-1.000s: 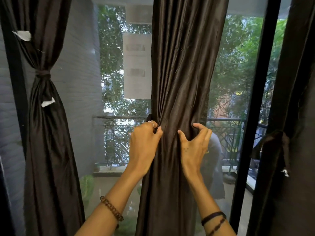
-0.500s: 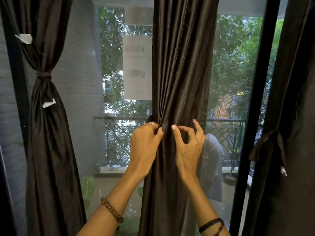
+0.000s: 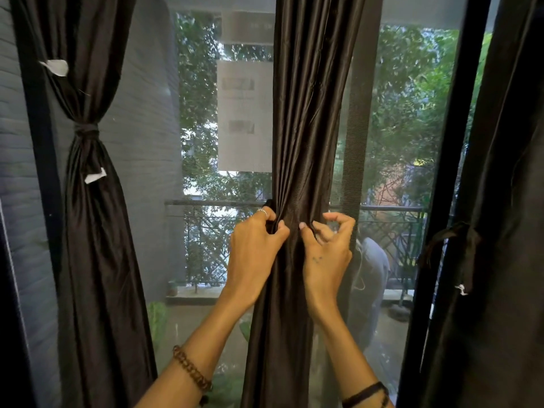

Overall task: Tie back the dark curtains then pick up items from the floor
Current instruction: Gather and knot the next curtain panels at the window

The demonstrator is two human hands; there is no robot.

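Now, the scene in lines, clock directions counted from the centre of the view.

Middle curtain (image 3: 306, 119): dark, shiny cloth, it hangs from 12 o'clock down to 6 o'clock and is gathered into a narrow waist at the centre.

Left hand (image 3: 254, 251): at about 8 o'clock from the waist, fingers curled, it pinches the left edge of the gathered cloth. A ring is on one finger.

Right hand (image 3: 326, 254): at about 4 o'clock from the waist, thumb tip pressed on the cloth. The other fingers are curled; if they hold a tie or only cloth, I cannot tell.

Wrists: a brown bead bracelet (image 3: 192, 369) on the left, a dark band (image 3: 366, 393) on the right.

Left curtain (image 3: 88, 231): at 9 o'clock, already tied with a knot (image 3: 85, 131) of the same cloth. Two small white tags are on it.

Right curtain (image 3: 500, 201): at 3 o'clock, also tied, with a dark tie (image 3: 459, 240) at its edge.

Frame (image 3: 450, 172): black post between the middle and right curtains.

Window: glass with a fine mesh, a pale paper (image 3: 244, 119) on it at 11 o'clock.

Outside: a balcony with a metal railing (image 3: 206, 231), a grey brick wall (image 3: 147, 142) at 10 o'clock, green trees behind.

Floor: only the wet balcony floor shows, at 6 o'clock behind the glass.
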